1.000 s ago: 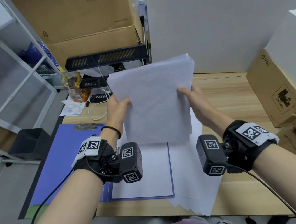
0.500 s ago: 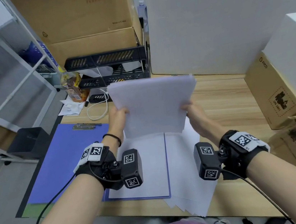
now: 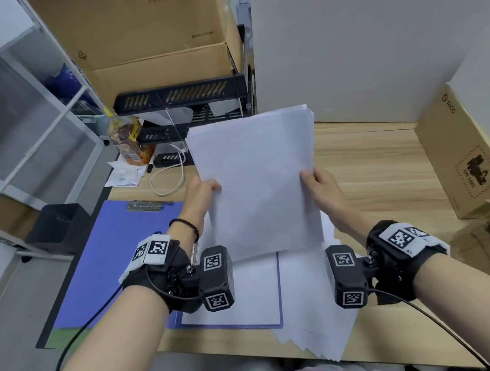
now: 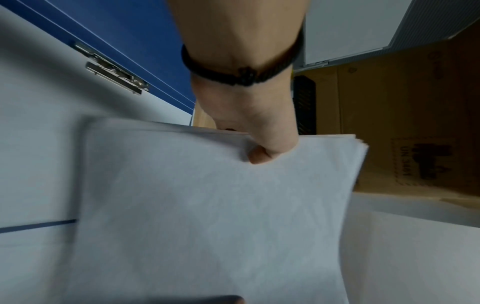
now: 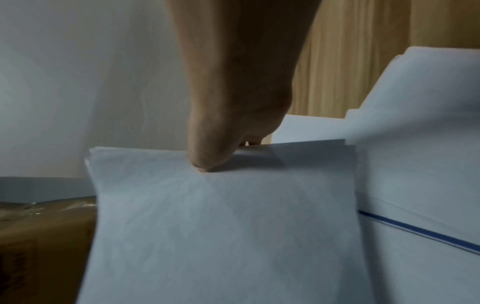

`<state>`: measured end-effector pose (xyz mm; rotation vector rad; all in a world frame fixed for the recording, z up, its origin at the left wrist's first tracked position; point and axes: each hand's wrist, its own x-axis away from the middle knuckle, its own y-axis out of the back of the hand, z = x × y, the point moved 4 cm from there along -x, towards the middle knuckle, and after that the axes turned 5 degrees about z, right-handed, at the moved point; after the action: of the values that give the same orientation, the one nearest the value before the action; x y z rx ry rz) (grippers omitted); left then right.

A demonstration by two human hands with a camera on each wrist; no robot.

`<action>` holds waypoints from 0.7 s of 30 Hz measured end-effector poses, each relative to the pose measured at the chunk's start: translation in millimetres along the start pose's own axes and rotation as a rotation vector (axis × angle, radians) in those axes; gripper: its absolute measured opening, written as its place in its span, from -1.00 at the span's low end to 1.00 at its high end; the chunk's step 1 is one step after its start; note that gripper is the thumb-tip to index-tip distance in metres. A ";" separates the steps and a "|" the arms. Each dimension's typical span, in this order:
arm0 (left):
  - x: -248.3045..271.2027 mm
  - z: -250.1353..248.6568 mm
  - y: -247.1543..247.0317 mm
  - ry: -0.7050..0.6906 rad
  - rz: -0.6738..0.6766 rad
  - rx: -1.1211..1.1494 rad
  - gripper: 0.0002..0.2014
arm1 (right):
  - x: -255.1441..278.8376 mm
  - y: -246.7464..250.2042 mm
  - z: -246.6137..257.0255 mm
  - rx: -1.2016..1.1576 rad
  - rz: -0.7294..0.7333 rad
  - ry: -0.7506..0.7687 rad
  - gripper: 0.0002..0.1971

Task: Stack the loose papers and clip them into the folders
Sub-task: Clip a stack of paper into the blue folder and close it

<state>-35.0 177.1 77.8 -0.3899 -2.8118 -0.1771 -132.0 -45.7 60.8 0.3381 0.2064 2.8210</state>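
I hold a stack of white papers (image 3: 260, 183) upright above the desk, its bottom edge just over the sheets below. My left hand (image 3: 207, 190) grips its left edge, thumb on the front (image 4: 259, 154). My right hand (image 3: 314, 179) grips the right edge, thumb on the front (image 5: 205, 164). An open blue folder (image 3: 115, 249) lies flat underneath, with a metal clip (image 3: 145, 205) at the top of its left leaf and white sheets (image 3: 246, 297) on its right leaf. More loose papers (image 3: 318, 325) fan out over the desk's front edge.
A black wire rack (image 3: 182, 100) and big cardboard boxes (image 3: 149, 33) stand at the back. A drink bottle (image 3: 127, 138), a white cable (image 3: 168, 176) and crumpled tissue lie back left. Another cardboard box (image 3: 471, 161) sits on the right. Bare wooden desk (image 3: 376, 174) lies between.
The stack dropped down toward the desk half a second ago and has since risen again, still held by both hands at its side edges.
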 end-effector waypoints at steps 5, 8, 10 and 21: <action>-11.3 -20.9 16.7 -0.166 -0.308 -0.435 -0.26 | -10.0 9.6 8.0 0.380 0.123 0.072 -0.73; -11.4 -45.2 -7.4 -0.355 -0.051 -0.693 -0.42 | -8.5 5.8 7.1 0.548 0.274 0.073 -0.72; -9.9 -55.9 -27.2 -0.426 0.130 -0.749 -0.66 | -8.1 1.6 5.2 0.596 0.375 0.054 -0.74; -4.6 -33.7 -49.9 -0.237 0.377 -0.507 -0.69 | 10.4 16.3 -6.0 0.426 0.440 -0.012 -0.71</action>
<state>-35.7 122.8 104.4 -1.1058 -2.8185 -0.8082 -147.5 -58.6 60.0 0.5492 0.8290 3.1848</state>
